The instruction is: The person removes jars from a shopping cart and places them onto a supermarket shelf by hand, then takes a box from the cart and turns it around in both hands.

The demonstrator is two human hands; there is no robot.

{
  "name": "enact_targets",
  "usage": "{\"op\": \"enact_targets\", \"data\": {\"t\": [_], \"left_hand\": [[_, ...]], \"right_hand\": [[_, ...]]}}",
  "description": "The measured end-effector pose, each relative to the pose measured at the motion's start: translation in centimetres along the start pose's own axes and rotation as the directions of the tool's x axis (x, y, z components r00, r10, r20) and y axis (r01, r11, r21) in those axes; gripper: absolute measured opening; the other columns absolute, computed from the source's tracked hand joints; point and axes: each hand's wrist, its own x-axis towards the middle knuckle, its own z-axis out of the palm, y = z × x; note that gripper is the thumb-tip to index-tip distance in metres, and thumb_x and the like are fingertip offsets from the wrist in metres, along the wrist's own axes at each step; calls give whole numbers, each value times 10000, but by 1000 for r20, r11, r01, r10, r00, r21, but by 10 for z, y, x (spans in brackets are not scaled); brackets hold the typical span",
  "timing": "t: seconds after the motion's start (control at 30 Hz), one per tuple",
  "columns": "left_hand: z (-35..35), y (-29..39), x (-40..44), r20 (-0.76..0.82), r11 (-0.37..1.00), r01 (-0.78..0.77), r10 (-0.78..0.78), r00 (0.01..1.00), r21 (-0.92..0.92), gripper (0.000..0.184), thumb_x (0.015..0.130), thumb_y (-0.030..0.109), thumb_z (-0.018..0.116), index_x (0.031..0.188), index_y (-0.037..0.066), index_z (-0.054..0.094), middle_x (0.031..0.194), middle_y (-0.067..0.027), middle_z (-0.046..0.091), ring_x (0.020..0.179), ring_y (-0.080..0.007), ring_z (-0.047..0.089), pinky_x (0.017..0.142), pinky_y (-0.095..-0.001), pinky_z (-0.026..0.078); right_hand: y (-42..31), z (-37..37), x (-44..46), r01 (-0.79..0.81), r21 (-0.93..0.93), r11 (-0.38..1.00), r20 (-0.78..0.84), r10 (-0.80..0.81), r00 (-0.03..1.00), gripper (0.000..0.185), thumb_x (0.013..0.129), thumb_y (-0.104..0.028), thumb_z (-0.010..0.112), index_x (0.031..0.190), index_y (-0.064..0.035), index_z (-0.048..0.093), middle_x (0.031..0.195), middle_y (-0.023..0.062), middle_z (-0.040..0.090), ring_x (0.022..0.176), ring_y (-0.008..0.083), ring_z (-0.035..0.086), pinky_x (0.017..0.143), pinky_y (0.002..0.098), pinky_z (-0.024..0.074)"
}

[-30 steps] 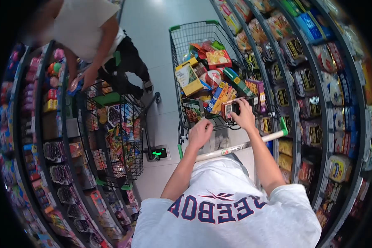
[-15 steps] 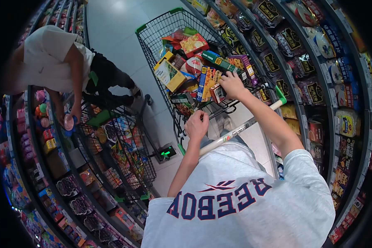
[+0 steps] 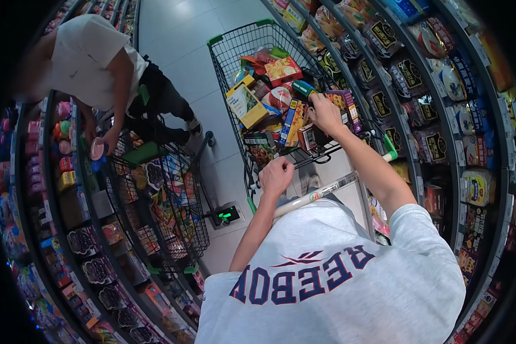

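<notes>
A wire shopping cart (image 3: 226, 60) with green corners stands in front of me, filled with boxes and packets. My right hand (image 3: 327, 114) reaches over it, its curled fingers at the end of a long green box (image 3: 304, 88). Just below that hand lies a small red-brown box (image 3: 307, 138), beside a blue and orange box (image 3: 294, 122). My left hand (image 3: 277, 175) hovers with bent fingers near the cart's near left corner, by a dark box (image 3: 260, 145); whether it grips anything is too small to tell. A yellow box (image 3: 246, 105) leans at the cart's left.
The cart's pale handlebar (image 3: 327, 190) crosses before my waist. At the left, another person (image 3: 92, 63) holds a round container (image 3: 98, 149) over a second loaded cart (image 3: 141, 153). Stocked shelves (image 3: 436, 137) line both sides.
My right hand has moved from the small red-brown box up to the green box. My left hand stays near the cart's near left corner. The other person now holds the round container lower.
</notes>
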Motion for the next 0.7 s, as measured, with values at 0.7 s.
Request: {"op": "enact_targets", "data": {"t": [0.7], "left_hand": [[0, -2, -11, 1, 999, -42, 42, 999, 4, 210, 857, 281, 625, 873, 88, 707, 933, -133, 737, 918, -375, 699, 792, -487, 526]], "right_hand": [[-41, 39, 0, 657, -280, 699, 551, -444, 707, 600, 733, -274, 835, 1294, -146, 663, 1297, 63, 627, 1370, 293, 499, 1191, 619, 288]]}}
